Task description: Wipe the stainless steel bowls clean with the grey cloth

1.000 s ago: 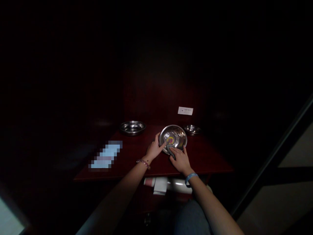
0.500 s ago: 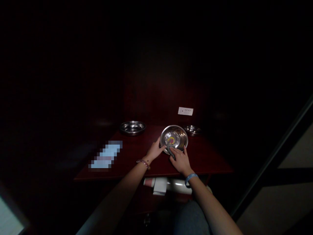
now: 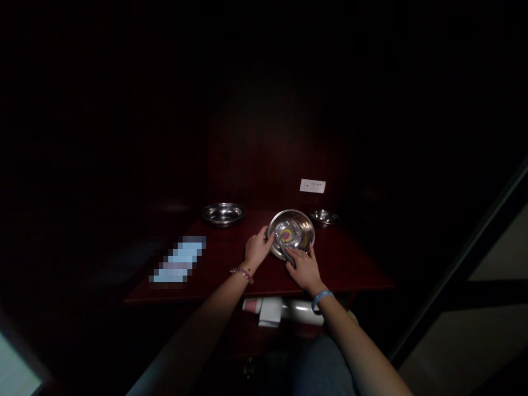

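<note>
A shiny metal bowl (image 3: 299, 228) with a yellow and pink label inside is tilted toward me above the dark red table (image 3: 223, 269). My left hand (image 3: 258, 247) grips its left rim, fingers behind and thumb in front. At the lower rim my right hand (image 3: 304, 268) holds a grey cloth-like piece (image 3: 287, 254) against the inside of the bowl, with one finger reaching to the right edge. A beaded bracelet is on my left wrist, a blue band on my right.
A wide metal bowl (image 3: 224, 215) stands back left, a smaller one (image 3: 324, 218) back right. A blurred-out bright rectangle (image 3: 179, 261) lies at left. Paper cups (image 3: 252, 304) and a white roll (image 3: 303, 312) are on the shelf below. A socket (image 3: 312, 186) is on the wall.
The held bowl has shifted slightly left and turned a little, its label moving with it. My left hand has moved slightly up and left along the rim.
</note>
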Action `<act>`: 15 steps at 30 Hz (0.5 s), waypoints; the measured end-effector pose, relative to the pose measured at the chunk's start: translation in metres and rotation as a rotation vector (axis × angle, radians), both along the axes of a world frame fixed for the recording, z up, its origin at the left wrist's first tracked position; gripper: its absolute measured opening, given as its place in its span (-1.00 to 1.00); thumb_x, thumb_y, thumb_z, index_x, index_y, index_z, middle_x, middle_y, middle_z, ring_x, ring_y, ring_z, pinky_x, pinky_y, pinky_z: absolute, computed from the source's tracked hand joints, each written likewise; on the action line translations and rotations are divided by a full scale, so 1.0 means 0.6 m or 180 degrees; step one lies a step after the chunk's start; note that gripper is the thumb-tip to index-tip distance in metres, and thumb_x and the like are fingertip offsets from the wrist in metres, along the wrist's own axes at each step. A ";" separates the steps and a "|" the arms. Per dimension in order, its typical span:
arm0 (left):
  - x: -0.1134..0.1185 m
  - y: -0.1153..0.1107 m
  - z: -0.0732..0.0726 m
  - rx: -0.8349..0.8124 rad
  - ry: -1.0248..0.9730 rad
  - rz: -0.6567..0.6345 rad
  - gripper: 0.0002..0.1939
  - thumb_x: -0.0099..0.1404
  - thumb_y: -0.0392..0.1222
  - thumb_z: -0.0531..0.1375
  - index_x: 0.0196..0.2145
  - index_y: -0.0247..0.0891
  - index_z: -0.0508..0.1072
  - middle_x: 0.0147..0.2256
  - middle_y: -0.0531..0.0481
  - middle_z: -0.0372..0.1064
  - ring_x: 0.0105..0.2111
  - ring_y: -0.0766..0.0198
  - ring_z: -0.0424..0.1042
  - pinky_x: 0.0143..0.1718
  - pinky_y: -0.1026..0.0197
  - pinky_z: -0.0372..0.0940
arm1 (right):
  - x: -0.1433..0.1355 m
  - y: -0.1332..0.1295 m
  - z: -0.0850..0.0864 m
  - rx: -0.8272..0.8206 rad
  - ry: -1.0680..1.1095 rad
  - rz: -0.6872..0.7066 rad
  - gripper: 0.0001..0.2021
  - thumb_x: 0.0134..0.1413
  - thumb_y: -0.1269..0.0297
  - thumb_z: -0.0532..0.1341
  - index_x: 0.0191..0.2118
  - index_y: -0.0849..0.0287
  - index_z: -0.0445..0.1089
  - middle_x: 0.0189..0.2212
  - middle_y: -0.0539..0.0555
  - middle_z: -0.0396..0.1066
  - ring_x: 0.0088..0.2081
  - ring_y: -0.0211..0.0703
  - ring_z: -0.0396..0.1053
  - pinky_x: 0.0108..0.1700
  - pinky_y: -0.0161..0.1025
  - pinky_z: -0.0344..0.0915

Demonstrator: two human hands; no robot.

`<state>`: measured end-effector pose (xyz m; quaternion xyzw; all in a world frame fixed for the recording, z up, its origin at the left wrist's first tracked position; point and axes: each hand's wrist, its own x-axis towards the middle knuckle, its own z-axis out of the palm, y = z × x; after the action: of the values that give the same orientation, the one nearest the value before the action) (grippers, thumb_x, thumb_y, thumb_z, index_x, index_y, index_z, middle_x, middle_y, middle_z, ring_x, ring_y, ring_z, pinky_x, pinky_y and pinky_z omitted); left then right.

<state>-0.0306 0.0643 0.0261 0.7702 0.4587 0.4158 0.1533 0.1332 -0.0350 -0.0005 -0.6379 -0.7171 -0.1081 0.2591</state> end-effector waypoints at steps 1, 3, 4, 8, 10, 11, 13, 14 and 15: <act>0.000 0.000 0.000 -0.0028 0.0029 -0.0008 -0.63 0.36 0.10 0.01 -0.03 -0.14 0.39 -0.27 -0.07 0.53 -0.32 0.22 0.50 -0.38 0.31 0.17 | 0.000 0.000 -0.001 0.0002 0.0020 0.0003 -0.58 0.21 0.19 0.05 0.17 0.01 0.30 0.10 0.05 0.40 0.14 -0.12 0.31 0.36 0.05 -0.47; 0.000 -0.001 0.000 -0.0093 0.0129 -0.0051 -0.61 0.34 0.13 0.05 -0.06 -0.15 0.39 -0.29 -0.06 0.53 -0.34 0.22 0.50 -0.38 0.30 0.17 | 0.001 0.001 -0.002 0.0017 0.0057 0.0006 -0.58 0.20 0.19 0.06 0.17 0.04 0.31 0.10 0.07 0.40 0.14 -0.12 0.30 0.36 0.04 -0.47; 0.000 -0.002 0.001 -0.0119 0.0182 -0.0083 -0.60 0.32 0.15 0.07 -0.07 -0.16 0.39 -0.31 -0.06 0.52 -0.35 0.22 0.50 -0.38 0.30 0.17 | 0.001 0.002 -0.003 0.0023 0.0068 0.0005 -0.57 0.20 0.19 0.06 0.17 0.04 0.31 0.10 0.07 0.39 0.14 -0.12 0.30 0.36 0.04 -0.47; 0.001 -0.008 0.001 -0.0257 0.0268 -0.0198 -0.54 0.23 0.17 0.17 -0.05 -0.19 0.38 -0.33 -0.07 0.52 -0.35 0.16 0.51 -0.38 0.28 0.21 | 0.001 0.002 -0.003 0.0013 0.0056 -0.0013 -0.57 0.20 0.19 0.06 0.17 0.04 0.30 0.11 0.07 0.39 0.14 -0.11 0.30 0.36 0.05 -0.48; 0.002 -0.010 0.000 -0.0321 0.0212 -0.0281 -0.50 0.19 0.15 0.21 -0.02 -0.19 0.36 -0.30 -0.10 0.52 -0.32 0.13 0.52 -0.36 0.26 0.24 | 0.001 0.002 -0.002 0.0016 0.0055 -0.0015 -0.57 0.20 0.19 0.06 0.17 0.04 0.30 0.11 0.07 0.38 0.15 -0.11 0.30 0.36 0.05 -0.47; 0.003 -0.010 -0.001 -0.0335 0.0172 -0.0340 -0.49 0.18 0.13 0.23 0.01 -0.19 0.35 -0.28 -0.11 0.53 -0.30 0.12 0.52 -0.35 0.25 0.26 | 0.002 0.001 -0.001 0.0024 0.0057 -0.0009 -0.57 0.20 0.19 0.06 0.17 0.04 0.30 0.11 0.07 0.38 0.15 -0.12 0.30 0.36 0.05 -0.47; 0.004 -0.009 -0.005 -0.0340 0.0104 -0.0469 -0.45 0.16 0.09 0.25 0.05 -0.18 0.32 -0.24 -0.12 0.53 -0.27 0.10 0.52 -0.34 0.24 0.29 | 0.002 0.001 -0.001 0.0037 0.0056 0.0011 -0.57 0.20 0.20 0.05 0.17 0.03 0.29 0.11 0.07 0.39 0.14 -0.12 0.30 0.36 0.05 -0.47; 0.005 -0.008 -0.007 -0.0340 0.0086 -0.0527 -0.45 0.17 0.08 0.25 0.06 -0.18 0.31 -0.23 -0.12 0.53 -0.27 0.10 0.53 -0.33 0.23 0.30 | 0.002 0.001 0.000 0.0042 0.0053 0.0017 -0.57 0.20 0.20 0.05 0.18 0.03 0.29 0.11 0.07 0.39 0.14 -0.12 0.30 0.36 0.05 -0.47; 0.005 -0.006 -0.010 -0.0337 0.0080 -0.0577 -0.44 0.17 0.06 0.25 0.08 -0.18 0.29 -0.22 -0.12 0.53 -0.27 0.10 0.53 -0.33 0.23 0.30 | 0.002 0.001 0.000 0.0043 0.0049 0.0020 -0.57 0.20 0.20 0.05 0.18 0.03 0.29 0.11 0.06 0.39 0.14 -0.12 0.30 0.36 0.05 -0.47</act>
<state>-0.0274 0.0605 0.0203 0.8046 0.4104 0.3656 0.2250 0.1342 -0.0347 -0.0008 -0.6347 -0.7164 -0.1072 0.2692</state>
